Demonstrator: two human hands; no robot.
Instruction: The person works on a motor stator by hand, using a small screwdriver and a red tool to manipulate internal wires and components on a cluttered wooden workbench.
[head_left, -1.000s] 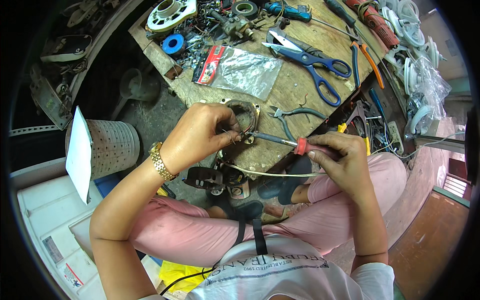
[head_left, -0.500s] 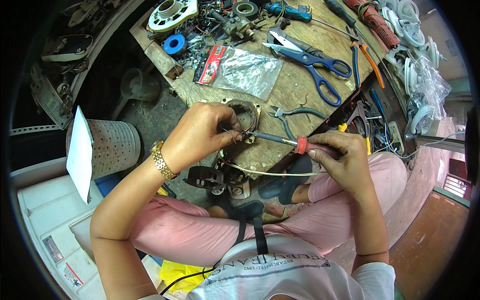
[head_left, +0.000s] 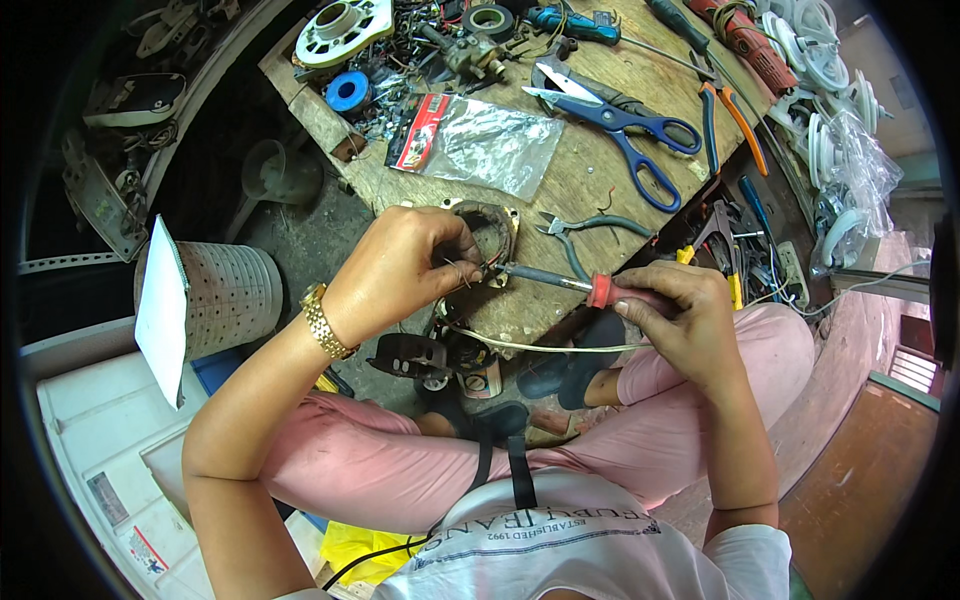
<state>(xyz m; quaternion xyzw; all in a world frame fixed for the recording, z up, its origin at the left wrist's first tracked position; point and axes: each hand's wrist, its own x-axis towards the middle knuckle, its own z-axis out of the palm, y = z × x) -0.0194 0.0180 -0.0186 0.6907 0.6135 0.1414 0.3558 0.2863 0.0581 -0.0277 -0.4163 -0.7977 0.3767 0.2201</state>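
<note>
A soldering iron (head_left: 550, 277) with a red handle and a long metal shaft is gripped in my right hand (head_left: 680, 318). Its tip meets the edge of a round motor part (head_left: 497, 225), a dark ring in a metal frame with screw lugs, lying at the bench's near edge. From the left, my left hand (head_left: 415, 255) rests against that ring, thumb and fingers pinched on a thin wire (head_left: 462, 278) beside the tip. The exact contact is small and partly covered by my fingers. A pale cable (head_left: 560, 348) runs below the iron, from under the motor part toward my right hand.
On the wooden bench (head_left: 420, 190) lie cutting pliers (head_left: 590, 235), blue-handled scissors (head_left: 625, 125), a clear plastic packet (head_left: 490, 145) and orange-handled pliers (head_left: 735, 125). Small hardware (head_left: 410, 75) crowds the far left. A perforated bin (head_left: 235, 295) stands left, below the bench.
</note>
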